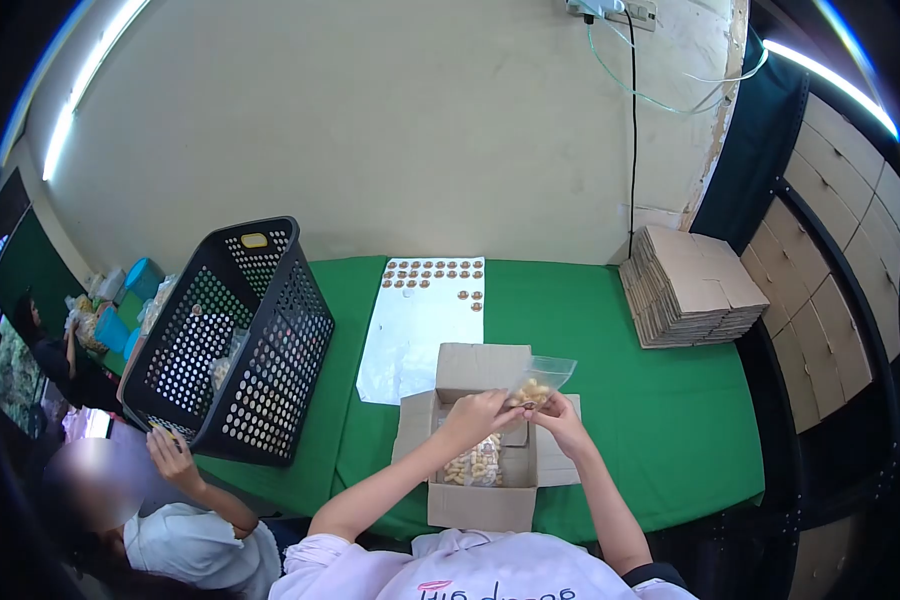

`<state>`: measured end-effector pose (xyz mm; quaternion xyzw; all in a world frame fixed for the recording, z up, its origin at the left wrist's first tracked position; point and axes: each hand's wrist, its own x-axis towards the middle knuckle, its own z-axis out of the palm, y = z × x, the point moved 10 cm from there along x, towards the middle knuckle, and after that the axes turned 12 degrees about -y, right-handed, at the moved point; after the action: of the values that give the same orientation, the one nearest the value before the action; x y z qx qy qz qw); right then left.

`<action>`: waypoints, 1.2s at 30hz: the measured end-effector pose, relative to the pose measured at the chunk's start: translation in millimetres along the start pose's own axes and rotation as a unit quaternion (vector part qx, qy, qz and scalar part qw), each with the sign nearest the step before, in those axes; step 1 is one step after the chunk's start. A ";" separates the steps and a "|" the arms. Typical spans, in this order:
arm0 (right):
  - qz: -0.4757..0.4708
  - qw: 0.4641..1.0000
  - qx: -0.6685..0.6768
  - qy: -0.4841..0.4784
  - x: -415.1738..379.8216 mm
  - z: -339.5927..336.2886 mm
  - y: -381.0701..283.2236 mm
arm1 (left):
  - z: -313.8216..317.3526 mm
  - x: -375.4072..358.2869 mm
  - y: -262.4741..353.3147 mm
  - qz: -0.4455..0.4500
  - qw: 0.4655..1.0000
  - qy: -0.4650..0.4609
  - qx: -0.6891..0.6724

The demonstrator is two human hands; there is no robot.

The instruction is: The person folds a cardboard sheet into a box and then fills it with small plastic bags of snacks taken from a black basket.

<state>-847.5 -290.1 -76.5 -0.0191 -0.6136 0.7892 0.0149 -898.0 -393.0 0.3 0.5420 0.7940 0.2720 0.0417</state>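
Note:
A clear zip bag of pale yellow pieces [538, 388] is held above an open cardboard box [483, 505]. My left hand [478, 415] grips the bag's lower left side, fingers closed on it. On the right, my right hand [562, 424] pinches the bag's lower edge, near a small brown spot between the fingers. Inside the box lies another clear bag of pale pieces [475, 464], partly covered by my left forearm. The box flaps are folded outward. Behind the box lies a white sheet with round brown stickers [420, 330], several in rows at its top.
A dark perforated basket [270, 390] holding some clear bags stands at the left. A seated person's hand [175, 462] touches its near edge. Flattened cardboard boxes [690, 285] are stacked at the back right of the green table [660, 430]. Another person [60, 350] is at far left.

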 end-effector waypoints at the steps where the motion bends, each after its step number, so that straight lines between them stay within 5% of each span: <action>1: 0.002 1.000 -0.004 0.000 -1.9 0.5 -1.2 | 1.2 0.9 1.0 0.003 1.000 -0.010 0.005; 10: -0.021 1.000 -0.014 -0.002 1.8 -9.8 4.8 | 7.4 2.6 6.0 0.063 0.998 -0.013 -0.024; 19: -0.017 0.999 -0.029 0.001 0.6 -2.9 8.8 | 14.4 -1.5 -3.9 0.052 0.991 -0.087 -0.083; 31: -0.016 0.999 -0.040 0.003 -0.4 8.7 19.2 | 9.4 -0.7 -2.1 0.020 0.995 -0.071 -0.063; 36: -0.005 0.999 -0.024 -0.032 -8.4 19.8 8.6 | 20.9 -3.4 -10.3 0.027 0.984 -0.146 -0.096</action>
<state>-840.1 -311.8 -79.9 0.0089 -0.6323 0.7747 -0.0008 -897.6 -390.7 -23.1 0.5907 0.7346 0.2657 0.2021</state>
